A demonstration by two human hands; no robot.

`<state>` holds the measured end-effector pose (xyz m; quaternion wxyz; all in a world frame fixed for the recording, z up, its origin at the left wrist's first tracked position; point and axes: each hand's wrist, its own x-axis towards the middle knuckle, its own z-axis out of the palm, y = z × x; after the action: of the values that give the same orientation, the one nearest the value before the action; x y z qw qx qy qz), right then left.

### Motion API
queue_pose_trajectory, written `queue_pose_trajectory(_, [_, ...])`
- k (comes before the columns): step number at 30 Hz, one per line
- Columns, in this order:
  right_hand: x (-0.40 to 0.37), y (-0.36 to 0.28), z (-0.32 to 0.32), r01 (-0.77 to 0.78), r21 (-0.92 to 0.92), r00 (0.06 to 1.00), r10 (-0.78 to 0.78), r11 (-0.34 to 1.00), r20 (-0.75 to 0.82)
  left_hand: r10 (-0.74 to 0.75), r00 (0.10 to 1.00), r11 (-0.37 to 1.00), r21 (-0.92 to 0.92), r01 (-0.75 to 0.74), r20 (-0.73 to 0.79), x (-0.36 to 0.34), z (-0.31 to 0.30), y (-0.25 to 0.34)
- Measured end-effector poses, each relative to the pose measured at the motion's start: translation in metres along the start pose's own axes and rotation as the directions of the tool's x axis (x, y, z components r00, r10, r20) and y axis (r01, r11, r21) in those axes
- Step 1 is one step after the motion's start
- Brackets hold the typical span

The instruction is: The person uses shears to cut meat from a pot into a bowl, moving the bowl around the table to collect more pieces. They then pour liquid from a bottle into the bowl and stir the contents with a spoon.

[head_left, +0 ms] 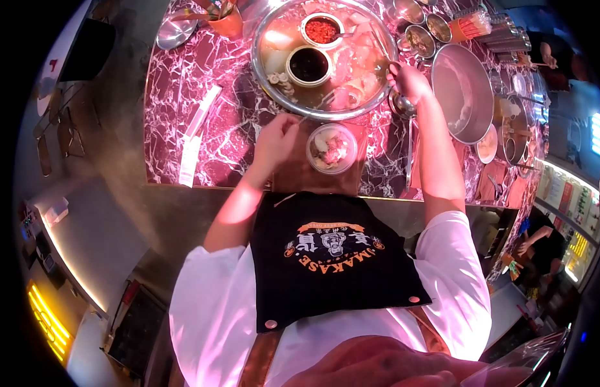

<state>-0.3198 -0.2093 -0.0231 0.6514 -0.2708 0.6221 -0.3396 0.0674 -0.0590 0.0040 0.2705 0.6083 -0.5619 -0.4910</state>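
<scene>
A large round metal tray (266,97) of food in liquid holds a cup of red chopped food (322,30) and a cup of dark liquid (308,65). A clear bowl of pale and pink pieces (331,149) stands just in front of it. My left hand (279,137) is closed beside that bowl, to its left; a thin line runs from its fingertips toward the tray, too faint to name. At the tray's right rim my right hand (408,82) is closed, with its fingers curled over something too hidden to name, near a small metal container (400,104).
A wide metal pan (463,93) lies right of my right arm, with small metal bowls (419,40) behind. Long pale packets (192,151) lie at the left on the marbled table (232,145). Another person's hand (548,55) shows at the far right.
</scene>
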Motion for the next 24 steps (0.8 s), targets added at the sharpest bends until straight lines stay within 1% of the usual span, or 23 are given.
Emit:
queue_pose_trajectory(1, [-0.004, -0.001, -0.001, -0.016, 0.047, 1.000, 0.016, 0.999, 0.001, 0.037, 0.998, 0.999, 0.030, -0.035, -0.048, 0.014, 0.005, 0.002])
queue_pose_trajectory(2, [-0.004, 0.000, -0.004, -0.021, 0.037, 1.000, 0.021, 0.999, 0.003, 0.057, 0.997, 0.998, 0.030, -0.055, -0.061, 0.033, 0.013, 0.002])
queue_pose_trajectory(4, [-0.002, 0.006, -0.013, -0.126, 0.185, 0.991, 0.115, 0.975, 0.069, 0.081, 0.993, 0.996, 0.037, -0.078, -0.081, 0.073, 0.033, 0.008])
queue_pose_trajectory(5, [-0.002, 0.010, -0.013, -0.126, 0.188, 0.992, 0.122, 0.974, 0.034, 0.084, 0.992, 0.996, 0.044, -0.081, -0.090, 0.094, 0.044, 0.015])
queue_pose_trajectory(7, [-0.009, 0.010, -0.011, -0.139, 0.217, 0.990, 0.138, 0.966, 0.021, 0.095, 0.991, 0.994, -0.042, -0.099, -0.093, 0.142, 0.083, 0.004])
queue_pose_trajectory(8, [-0.010, 0.010, -0.011, -0.148, 0.237, 0.989, 0.147, 0.960, 0.025, 0.090, 0.991, 0.994, -0.046, -0.094, -0.099, 0.152, 0.091, 0.015])
queue_pose_trajectory(9, [-0.010, 0.011, -0.012, -0.182, 0.304, 0.983, 0.185, 0.935, 0.019, -0.106, 0.994, 0.970, -0.217, 0.105, 0.009, 0.161, 0.096, 0.029])
queue_pose_trajectory(10, [-0.010, 0.012, -0.014, -0.233, 0.368, 0.972, 0.228, 0.900, 0.057, -0.274, 0.950, 0.881, -0.356, 0.311, 0.151, 0.168, 0.099, 0.041])
queue_pose_trajectory(11, [-0.013, 0.015, -0.015, -0.226, 0.437, 0.974, 0.211, 0.870, 0.082, -0.276, 0.949, 0.879, -0.358, 0.314, 0.155, 0.178, 0.109, 0.036])
queue_pose_trajectory(12, [-0.018, 0.017, -0.012, -0.218, 0.505, 0.976, 0.191, 0.835, 0.106, -0.271, 0.953, 0.865, -0.402, 0.301, 0.133, 0.188, 0.119, 0.029])
queue_pose_trajectory(13, [-0.024, 0.021, -0.008, -0.170, 0.545, 0.985, 0.118, 0.821, 0.129, -0.267, 0.958, 0.849, -0.444, 0.287, 0.110, 0.196, 0.130, 0.022])
queue_pose_trajectory(14, [-0.027, 0.025, -0.006, -0.219, 0.636, 0.972, 0.105, 0.740, 0.212, -0.267, 0.957, 0.848, -0.443, 0.289, 0.113, 0.198, 0.133, 0.024])
queue_pose_trajectory(16, [-0.032, 0.035, 0.001, -0.177, 0.678, 0.980, 0.062, 0.714, 0.191, -0.325, 0.942, 0.802, -0.506, 0.319, 0.079, 0.197, 0.139, 0.027])
queue_pose_trajectory(17, [-0.033, 0.038, 0.003, -0.172, 0.677, 0.978, 0.042, 0.716, 0.204, -0.330, 0.941, 0.801, -0.503, 0.324, 0.080, 0.200, 0.146, 0.023])
queue_pose_trajectory(19, [-0.036, 0.043, 0.006, -0.155, 0.666, 0.981, 0.034, 0.730, 0.191, -0.255, 0.965, 0.820, -0.516, 0.247, 0.057, 0.207, 0.160, 0.017])
queue_pose_trajectory(20, [-0.036, 0.043, 0.008, -0.134, 0.651, 0.984, 0.021, 0.748, 0.178, -0.257, 0.965, 0.819, -0.517, 0.249, 0.058, 0.211, 0.167, 0.012])
queue_pose_trajectory(22, [-0.035, 0.047, 0.008, -0.118, 0.664, 0.988, 0.020, 0.739, 0.153, -0.201, 0.980, 0.900, -0.396, 0.183, -0.002, 0.221, 0.182, 0.004])
queue_pose_trajectory(23, [-0.035, 0.047, 0.009, -0.117, 0.655, 0.988, 0.023, 0.746, 0.151, -0.199, 0.980, 0.898, -0.402, 0.181, -0.002, 0.228, 0.190, 0.002])
queue_pose_trajectory(24, [-0.034, 0.048, 0.009, -0.119, 0.645, 0.988, 0.028, 0.755, 0.149, -0.156, 0.982, 0.950, -0.289, 0.119, -0.109, 0.234, 0.196, 0.001])
